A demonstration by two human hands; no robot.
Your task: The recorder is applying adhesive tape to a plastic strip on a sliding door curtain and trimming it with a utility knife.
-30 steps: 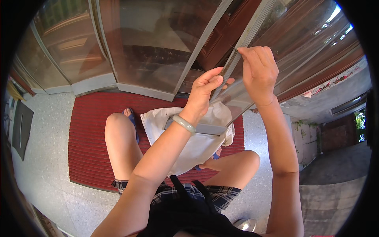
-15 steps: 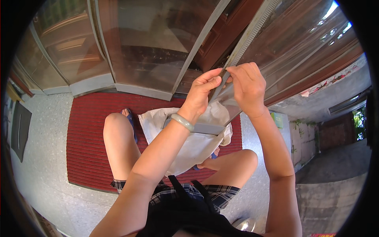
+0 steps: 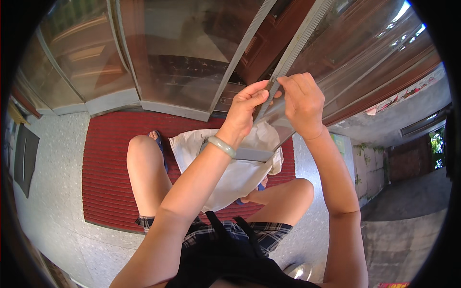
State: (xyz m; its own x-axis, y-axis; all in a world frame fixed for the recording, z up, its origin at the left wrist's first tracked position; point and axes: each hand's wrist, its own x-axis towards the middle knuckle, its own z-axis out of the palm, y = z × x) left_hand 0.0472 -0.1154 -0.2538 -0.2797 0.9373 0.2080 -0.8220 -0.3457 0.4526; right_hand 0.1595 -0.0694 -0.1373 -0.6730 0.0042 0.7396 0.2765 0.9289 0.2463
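A clear plastic door curtain [image 3: 331, 62] hangs in front of me, with a pale ribbed strip [image 3: 297, 43] along its edge. My left hand [image 3: 244, 108], a pale green bangle on its wrist, pinches this strip between thumb and fingers. A small dark bit shows by those fingertips, too small to name. Just right of the strip is my right hand [image 3: 303, 103], thumb and forefinger pressed together; anything between them is hidden. Below, the curtain's grey bottom band [image 3: 252, 155] lies over a white cloth [image 3: 218, 185] spread between my legs.
Beneath my feet is a red ribbed mat [image 3: 110, 177] on a speckled floor [image 3: 57, 158]. More clear curtain panels [image 3: 177, 57] hang at the left, before brown wooden doors [image 3: 261, 43]. A grey mat [image 3: 25, 161] lies far left. A green box [image 3: 339, 144] stands behind my right forearm.
My right hand's fingertips have drawn slightly away from the left fingertips, up and to the right. My left hand keeps its pinch on the strip, nearly unmoved.
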